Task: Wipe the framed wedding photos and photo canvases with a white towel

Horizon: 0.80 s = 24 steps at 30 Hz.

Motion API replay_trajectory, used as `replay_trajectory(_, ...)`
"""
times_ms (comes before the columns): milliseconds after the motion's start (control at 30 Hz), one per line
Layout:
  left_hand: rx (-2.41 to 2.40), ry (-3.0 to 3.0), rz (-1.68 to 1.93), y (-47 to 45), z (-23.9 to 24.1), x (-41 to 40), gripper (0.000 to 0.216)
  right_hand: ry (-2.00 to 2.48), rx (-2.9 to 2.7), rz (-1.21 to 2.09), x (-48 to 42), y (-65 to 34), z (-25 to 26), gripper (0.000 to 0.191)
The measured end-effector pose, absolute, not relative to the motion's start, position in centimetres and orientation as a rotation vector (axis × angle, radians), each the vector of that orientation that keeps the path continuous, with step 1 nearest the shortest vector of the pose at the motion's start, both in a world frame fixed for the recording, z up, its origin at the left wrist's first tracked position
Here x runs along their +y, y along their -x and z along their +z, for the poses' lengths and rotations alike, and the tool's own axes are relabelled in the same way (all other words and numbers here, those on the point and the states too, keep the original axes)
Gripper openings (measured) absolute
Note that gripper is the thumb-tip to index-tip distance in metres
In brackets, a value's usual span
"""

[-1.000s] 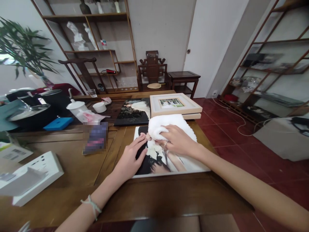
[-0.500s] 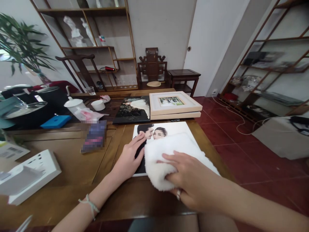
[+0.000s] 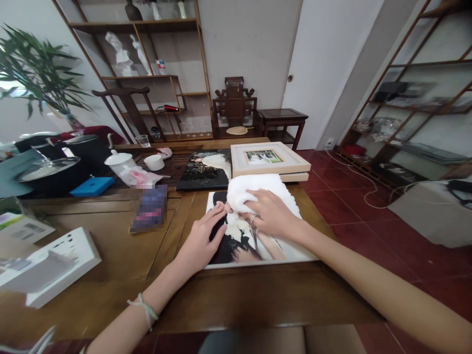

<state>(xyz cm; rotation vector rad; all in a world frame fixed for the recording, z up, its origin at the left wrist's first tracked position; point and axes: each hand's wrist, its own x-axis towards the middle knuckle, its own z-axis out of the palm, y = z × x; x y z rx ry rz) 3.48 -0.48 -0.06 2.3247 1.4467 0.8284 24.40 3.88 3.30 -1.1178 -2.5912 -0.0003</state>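
A photo panel (image 3: 243,246) showing a couple lies flat on the wooden table in front of me. My left hand (image 3: 206,233) rests on its left side, fingers stretched out over the dark clothing in the picture. In my right hand (image 3: 267,211) is a bunched white towel (image 3: 254,189), pressed on the upper part of the panel. The cloth hides the top right of the picture. A dark photo panel (image 3: 202,174) lies just beyond, beside a stack of light wooden picture frames (image 3: 271,158).
At the left of the table (image 3: 258,295) are an open white box (image 3: 62,270), a blue box (image 3: 92,186) and a blurred purple packet (image 3: 150,209). A teapot (image 3: 120,161), white cup (image 3: 154,162) and lidded pan (image 3: 49,169) stand behind them.
My right hand has slid the white towel away from me, up the panel, uncovering the lower part of the picture. My left hand stays on the panel's left side.
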Motion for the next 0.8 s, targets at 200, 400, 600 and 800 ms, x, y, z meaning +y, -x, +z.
replay_trajectory(200, 1.429, -2.319, 0.858, -3.6, -0.1, -0.4, 0.040, 1.086, -2.655, 0.075, 0.1, -24.4, 3.4, 0.026)
replay_trajectory(400, 1.466, -2.308, 0.795, -3.5, 0.0, -0.5, 0.041, 1.034, -2.704, 0.210, -6.3, -25.3, 4.1, 0.015)
replay_trajectory(600, 1.472, -2.298, 0.775, -3.5, -0.1, -0.5, 0.040, 1.120, -2.659, 0.257, -6.4, -26.5, 4.5, 0.018)
replay_trajectory(800, 1.476, -2.300, 0.792, -3.5, -0.2, -0.5, 0.040, 1.284, -2.560, 0.003, -0.6, -26.1, 3.6, 0.028)
